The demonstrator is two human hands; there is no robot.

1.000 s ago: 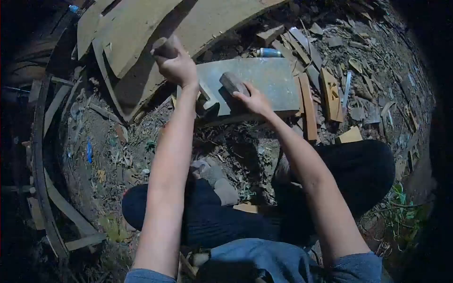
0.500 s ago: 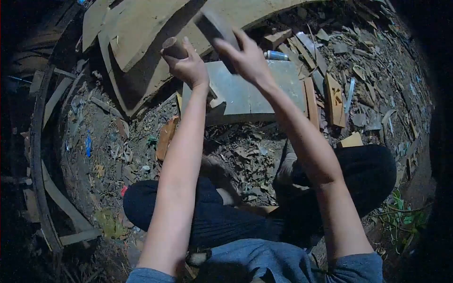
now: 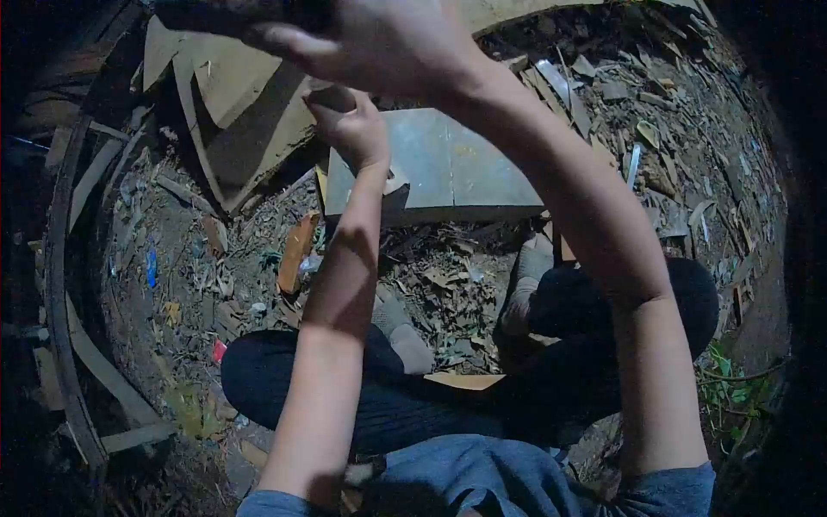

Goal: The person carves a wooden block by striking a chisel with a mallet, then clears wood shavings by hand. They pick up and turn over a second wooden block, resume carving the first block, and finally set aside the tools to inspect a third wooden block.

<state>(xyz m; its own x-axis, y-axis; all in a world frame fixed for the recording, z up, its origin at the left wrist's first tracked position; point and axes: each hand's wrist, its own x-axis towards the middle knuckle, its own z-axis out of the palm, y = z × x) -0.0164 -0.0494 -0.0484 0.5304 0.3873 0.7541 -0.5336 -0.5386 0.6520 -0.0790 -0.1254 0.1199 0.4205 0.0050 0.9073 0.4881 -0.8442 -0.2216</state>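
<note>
My left hand [image 3: 357,133] is wrapped round a thick, round-ended wooden handle [image 3: 334,98], above the left end of a grey flat-topped block [image 3: 422,164]. My right hand [image 3: 388,47] is raised close to the camera at the top, closed round a dark, long object [image 3: 233,15] that reaches to the upper left. Shadow hides what kind of object it is. Below the left hand, a small pale wood piece [image 3: 395,179] shows at the block's left part.
Large pale boards [image 3: 250,95] lie behind and left of the block. An orange-brown wood piece [image 3: 297,252] rests on the littered ground. A curved frame [image 3: 62,284] stands at the left. My feet [image 3: 407,338] are near the block, and green plants [image 3: 728,383] grow at the right.
My right hand has risen toward the camera and moved left with the dark object. My left hand has shifted slightly down and right, still round the handle.
</note>
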